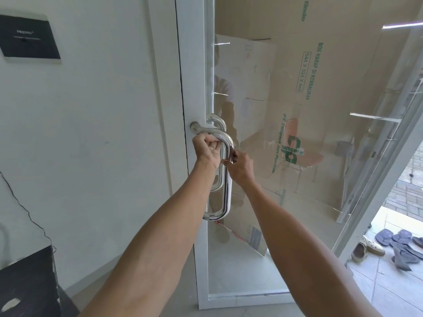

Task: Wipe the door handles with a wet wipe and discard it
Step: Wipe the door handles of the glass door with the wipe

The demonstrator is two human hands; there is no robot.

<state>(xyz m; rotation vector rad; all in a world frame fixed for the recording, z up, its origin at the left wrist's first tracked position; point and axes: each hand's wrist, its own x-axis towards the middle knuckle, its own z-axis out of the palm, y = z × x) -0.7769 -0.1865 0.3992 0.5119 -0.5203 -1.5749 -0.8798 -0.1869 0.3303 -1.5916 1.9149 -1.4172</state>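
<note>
My left hand (207, 149) is wrapped around the top bend of the inner handle (226, 191), the shiny loop-shaped bar fixed to the white door frame (194, 65). The fingers are curled tight under the tube. My right hand (240, 162) comes in from the glass side and pinches the upright part of the same bar just below that bend, thumb on one side and fingers on the other.

I cannot make out the wet wipe. If I have it, it is bunched inside one of my fists against the metal, but nothing white shows clearly between my fingers.

I judge the task to be in its wiping stage, near the start of this handle: both hands sit high on it, and the long straight run and the lower bend are bare beneath them. The outer handle (217, 118), seen through the glass, has no hand on it, so I take it as work left. No bin is in sight, so throwing the wipe away comes last.
</note>
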